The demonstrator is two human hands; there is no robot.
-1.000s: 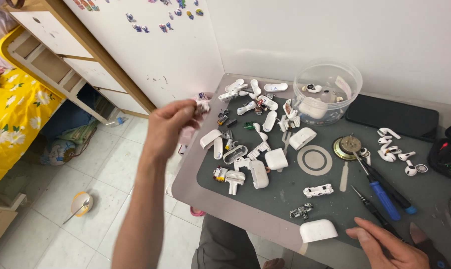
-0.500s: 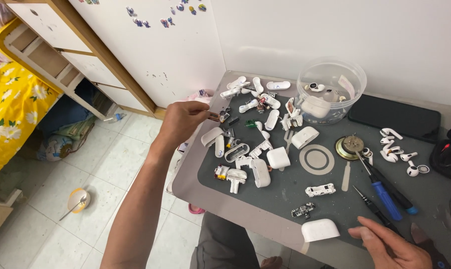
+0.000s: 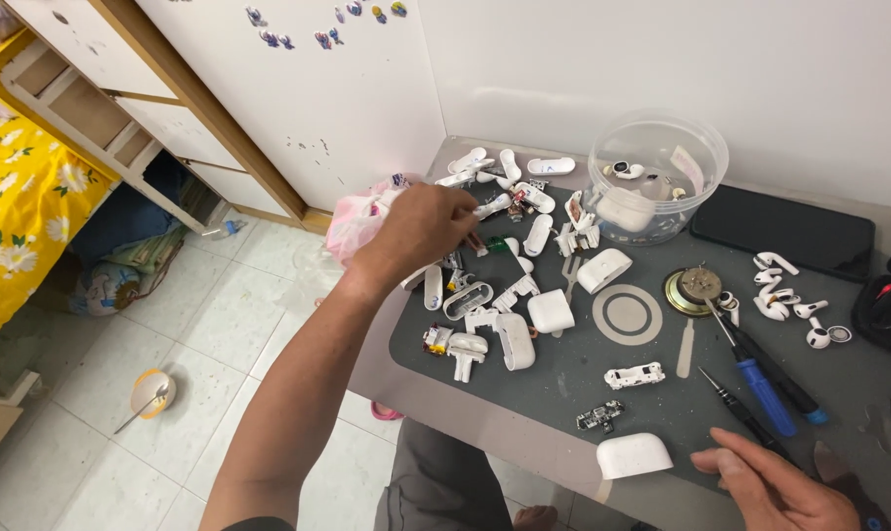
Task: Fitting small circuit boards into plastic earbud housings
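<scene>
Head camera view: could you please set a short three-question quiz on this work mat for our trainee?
1. True or false: the left hand is over the pile of white earbud parts.
2. What lies nearest the right hand? A) clear plastic tub B) white case half C) black phone
3. What colour is the handle of the larger screwdriver?

Key: 1 true; 2 B; 3 blue.
</scene>
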